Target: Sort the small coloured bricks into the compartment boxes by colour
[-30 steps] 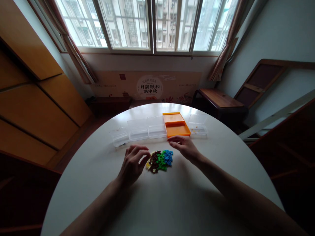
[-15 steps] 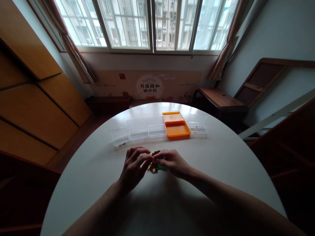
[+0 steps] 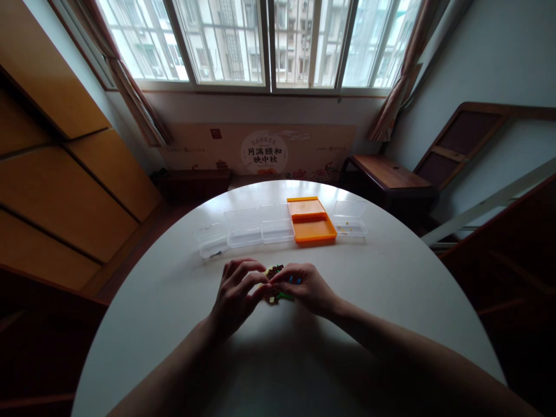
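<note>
Both hands have closed in over the pile of small building bricks (image 3: pixel 276 285) at the round table's (image 3: pixel 174 324) middle: the left hand (image 3: pixel 237 292) and right hand (image 3: pixel 304 286) pinch at pieces, fingertips nearly touching, sorting apparently underway. Beyond, toward the far edge, clear plastic boxes (image 3: pixel 245 230) flank an orange box (image 3: pixel 310 223).

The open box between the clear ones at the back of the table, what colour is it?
Orange: the open box shows plainly in the head view, lid and tray alike.

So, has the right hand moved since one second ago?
Yes. The right hand has come away from the orange box, toward the person and leftward, onto the pile of small bricks, meeting the left hand.
</note>
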The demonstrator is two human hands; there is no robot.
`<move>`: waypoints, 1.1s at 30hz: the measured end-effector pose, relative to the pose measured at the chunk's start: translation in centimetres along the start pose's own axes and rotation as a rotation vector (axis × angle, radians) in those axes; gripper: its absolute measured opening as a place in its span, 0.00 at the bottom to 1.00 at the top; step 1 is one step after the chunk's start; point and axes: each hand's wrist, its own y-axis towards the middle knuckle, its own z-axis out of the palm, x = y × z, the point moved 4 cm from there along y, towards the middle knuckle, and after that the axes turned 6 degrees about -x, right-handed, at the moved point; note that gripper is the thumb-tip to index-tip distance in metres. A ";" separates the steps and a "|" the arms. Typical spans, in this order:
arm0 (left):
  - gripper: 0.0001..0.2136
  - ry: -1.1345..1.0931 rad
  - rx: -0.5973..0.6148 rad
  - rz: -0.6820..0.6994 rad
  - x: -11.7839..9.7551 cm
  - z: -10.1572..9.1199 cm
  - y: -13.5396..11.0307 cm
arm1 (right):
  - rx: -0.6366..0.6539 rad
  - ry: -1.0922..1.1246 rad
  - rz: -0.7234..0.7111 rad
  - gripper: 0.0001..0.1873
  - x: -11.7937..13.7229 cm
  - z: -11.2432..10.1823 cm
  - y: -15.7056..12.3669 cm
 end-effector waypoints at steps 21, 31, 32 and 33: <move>0.04 0.170 0.157 -0.173 2.7 0.7 -1.0 | -0.595 -0.542 -0.163 0.13 -1.3 -13.5 3.6; 0.03 0.192 0.213 -0.247 3.1 0.9 -1.2 | -0.910 -0.627 -0.090 0.16 -2.8 -20.3 3.6; 0.03 0.193 0.215 -0.250 3.1 0.9 -1.2 | -0.923 -0.625 -0.089 0.17 -2.8 -20.5 3.6; 0.03 0.194 0.215 -0.252 3.1 0.9 -1.2 | -0.933 -0.624 -0.092 0.17 -2.8 -20.7 3.6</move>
